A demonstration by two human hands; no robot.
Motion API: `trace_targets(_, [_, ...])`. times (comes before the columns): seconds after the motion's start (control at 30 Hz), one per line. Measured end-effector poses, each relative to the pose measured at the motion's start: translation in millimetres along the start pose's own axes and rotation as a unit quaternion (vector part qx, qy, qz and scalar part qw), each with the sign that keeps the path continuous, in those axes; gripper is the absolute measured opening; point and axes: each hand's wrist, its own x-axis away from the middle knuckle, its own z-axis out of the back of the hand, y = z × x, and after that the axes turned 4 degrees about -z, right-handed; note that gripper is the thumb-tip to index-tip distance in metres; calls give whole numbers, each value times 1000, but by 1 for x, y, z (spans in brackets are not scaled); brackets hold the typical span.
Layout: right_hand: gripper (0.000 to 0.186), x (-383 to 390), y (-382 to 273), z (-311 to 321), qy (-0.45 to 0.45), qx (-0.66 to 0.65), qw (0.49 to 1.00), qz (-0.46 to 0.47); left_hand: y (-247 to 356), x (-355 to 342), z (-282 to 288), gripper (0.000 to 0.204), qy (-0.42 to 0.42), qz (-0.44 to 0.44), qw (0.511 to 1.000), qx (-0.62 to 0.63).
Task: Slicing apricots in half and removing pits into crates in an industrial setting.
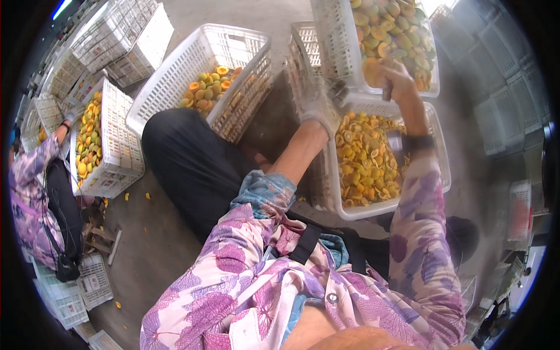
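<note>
Both hands are seen at the upper right of the frame. The left hand [319, 111] (gloved, blurred) is set on the rim of the lower white crate [440, 169]; its grip cannot be told. The right hand [396, 81] is closed on the edge of the upper crate [344, 58], which is tilted over the lower one. Halved apricots [367, 160] already cover the lower crate's floor; many fruits [396, 29] are left in the upper crate, so the emptying is judged partly done.

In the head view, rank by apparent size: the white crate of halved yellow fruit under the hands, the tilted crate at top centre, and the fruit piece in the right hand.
1. Crate of halved fruit and tilted crate: they look alike, and the fisheye bend leaves the order unsure.
2. Fruit piece at the right hand: smallest.
</note>
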Motion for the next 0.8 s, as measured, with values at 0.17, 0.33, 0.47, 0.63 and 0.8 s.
trace_targets(0.17, [17,54,-26,-81,-6,86,991,104,6,-18,14,32,-202,83,975,43])
trace_targets(0.33, [23,86,-20,-98,320,297,853,287,24,17,-16,32,-124,36,978,166])
trace_targets(0.47, [22,104,5,-125,300,274,890,205,20,52,-37,39,-45,-45,994,90])
trace_targets(0.63, [24,108,-6,-135,321,404,839,174,19,71,-50,43,-10,-91,996,-22])
trace_targets(0.8, [22,110,-13,-141,314,412,846,124,11,66,-47,42,45,-142,982,-118])
